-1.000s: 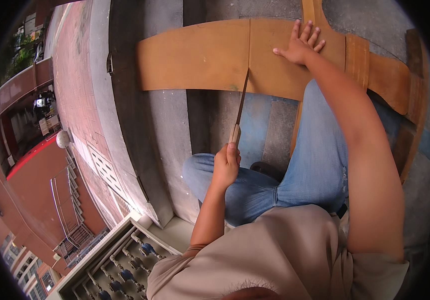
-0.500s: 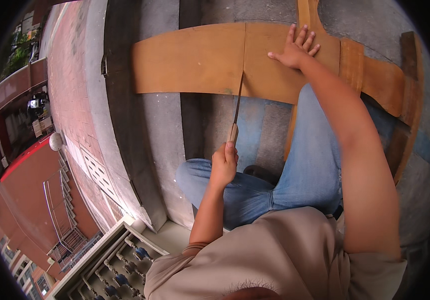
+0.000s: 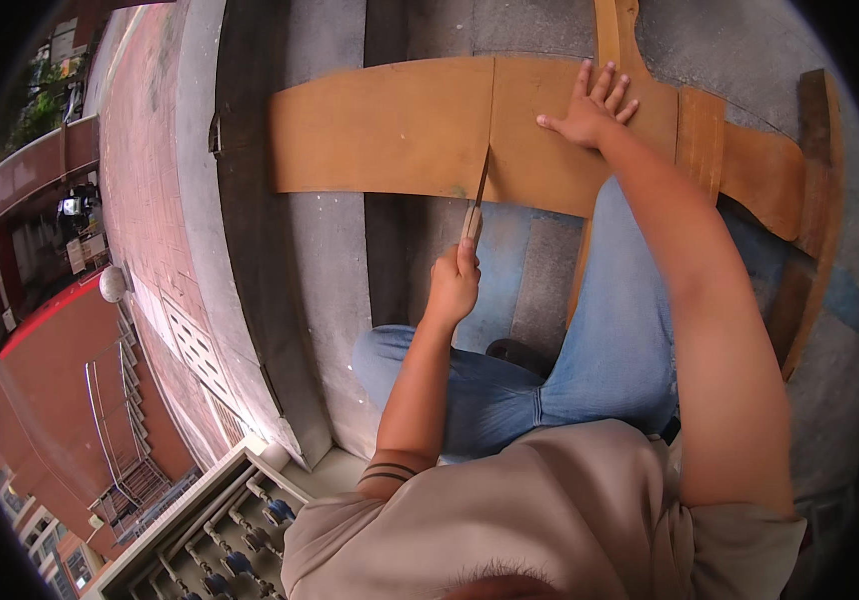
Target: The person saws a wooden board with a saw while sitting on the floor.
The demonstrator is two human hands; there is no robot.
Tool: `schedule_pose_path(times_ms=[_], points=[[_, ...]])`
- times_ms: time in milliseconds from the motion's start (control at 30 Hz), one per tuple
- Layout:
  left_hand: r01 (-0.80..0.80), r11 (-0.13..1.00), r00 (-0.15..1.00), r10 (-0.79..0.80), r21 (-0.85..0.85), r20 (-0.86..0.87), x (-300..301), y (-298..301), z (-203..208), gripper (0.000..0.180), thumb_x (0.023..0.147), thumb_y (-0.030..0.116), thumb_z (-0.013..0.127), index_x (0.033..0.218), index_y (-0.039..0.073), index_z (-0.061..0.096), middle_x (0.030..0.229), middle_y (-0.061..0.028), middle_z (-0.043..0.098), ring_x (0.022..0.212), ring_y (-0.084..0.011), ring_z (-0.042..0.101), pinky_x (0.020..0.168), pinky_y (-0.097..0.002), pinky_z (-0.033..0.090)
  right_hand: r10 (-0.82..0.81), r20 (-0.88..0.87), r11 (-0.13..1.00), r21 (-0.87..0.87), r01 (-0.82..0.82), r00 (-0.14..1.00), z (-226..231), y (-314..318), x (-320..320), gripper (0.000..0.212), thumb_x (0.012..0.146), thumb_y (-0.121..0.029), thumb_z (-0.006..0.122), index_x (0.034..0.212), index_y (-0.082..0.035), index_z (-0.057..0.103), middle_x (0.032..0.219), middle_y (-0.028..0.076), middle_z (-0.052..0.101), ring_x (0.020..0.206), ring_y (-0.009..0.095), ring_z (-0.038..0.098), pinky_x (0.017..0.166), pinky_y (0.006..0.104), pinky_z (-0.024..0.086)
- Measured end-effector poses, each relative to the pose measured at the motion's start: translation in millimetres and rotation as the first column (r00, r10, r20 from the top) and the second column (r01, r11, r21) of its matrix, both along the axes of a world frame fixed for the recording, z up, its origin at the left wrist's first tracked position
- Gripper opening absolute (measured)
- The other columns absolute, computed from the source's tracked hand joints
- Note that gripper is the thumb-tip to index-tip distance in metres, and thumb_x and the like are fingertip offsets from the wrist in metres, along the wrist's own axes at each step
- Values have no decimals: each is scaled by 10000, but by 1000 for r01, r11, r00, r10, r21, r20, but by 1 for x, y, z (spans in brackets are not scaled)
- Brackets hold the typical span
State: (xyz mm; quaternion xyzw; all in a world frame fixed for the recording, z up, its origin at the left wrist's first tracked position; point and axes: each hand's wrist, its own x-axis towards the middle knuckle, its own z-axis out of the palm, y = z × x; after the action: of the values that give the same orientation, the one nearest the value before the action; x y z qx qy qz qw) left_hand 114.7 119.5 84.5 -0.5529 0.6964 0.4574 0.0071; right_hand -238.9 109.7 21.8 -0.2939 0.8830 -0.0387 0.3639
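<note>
Nearest is the wearer's beige shirt (image 3: 490, 500), and past it the blue jeans (image 3: 605, 320), with the knees bent and spread apart. The left hand (image 3: 455, 283) is closed around the pale handle of a saw (image 3: 471, 225), thumb along the top, and the narrow dark blade points away from the body. The blade crosses the near edge of a long, curved orange-brown board (image 3: 380, 130), which lies crosswise in front of the knees. A thin dark line runs from near the blade's tip to the board's far edge; whether it is drawn or cut, I cannot tell. To the right of this line, the right hand (image 3: 587, 118) rests palm down on the board with its fingers spread, gripping nothing. A narrow wooden strip (image 3: 608, 30) sticks out beyond the board, and a darker wooden piece (image 3: 820, 235) stands off to the right. Under and around them is grey floor (image 3: 545, 290) with a blue band. Left of the wearer, a recess holds pipes (image 3: 240, 540). Farther off are pink paving (image 3: 150, 150), a round pale ball (image 3: 112, 284) and a staircase (image 3: 140, 400) against a reddish wall (image 3: 60, 400).
</note>
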Motion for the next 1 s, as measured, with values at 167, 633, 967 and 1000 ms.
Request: schedule_pose_path(times_ms=[167,633,967,1000], points=[[-47,995,999,49,93,-19,-24,-7,-17,615,1147,503,383,811,25,577,617,-17,532,504,-109,489,476,-310,409,-15,2,1000,6,15,1000,-8,5,-2,1334,888,-706,702,1679,-130,-205,1719,254,-283,1567,496,-285,1219,730,-81],[29,1000,999,-29,2,26,-7,-2,-1,631,1152,500,376,795,20,577,615,-33,546,534,-132,519,515,-318,432,-5,2,1000,20,5,1000,-20,4,-4,1402,848,-756,714,1669,-123,-231,1700,270,-320,1555,503,-307,1200,751,-69],[-53,990,999,53,132,3,27,17,27,593,1144,481,430,850,4,623,634,-61,597,527,-161,580,493,-345,456,-55,37,998,-40,56,998,2,12,0,1401,853,-711,740,1671,-87,-211,1701,268,-318,1558,481,-315,1224,696,-113],[-83,980,995,90,179,-31,23,18,39,563,1144,486,432,858,30,597,627,-19,552,486,-120,524,442,-302,410,-46,30,997,-67,48,998,0,12,3,1403,849,-706,747,1673,-75,-198,1702,274,-311,1560,488,-305,1223,699,-116]])
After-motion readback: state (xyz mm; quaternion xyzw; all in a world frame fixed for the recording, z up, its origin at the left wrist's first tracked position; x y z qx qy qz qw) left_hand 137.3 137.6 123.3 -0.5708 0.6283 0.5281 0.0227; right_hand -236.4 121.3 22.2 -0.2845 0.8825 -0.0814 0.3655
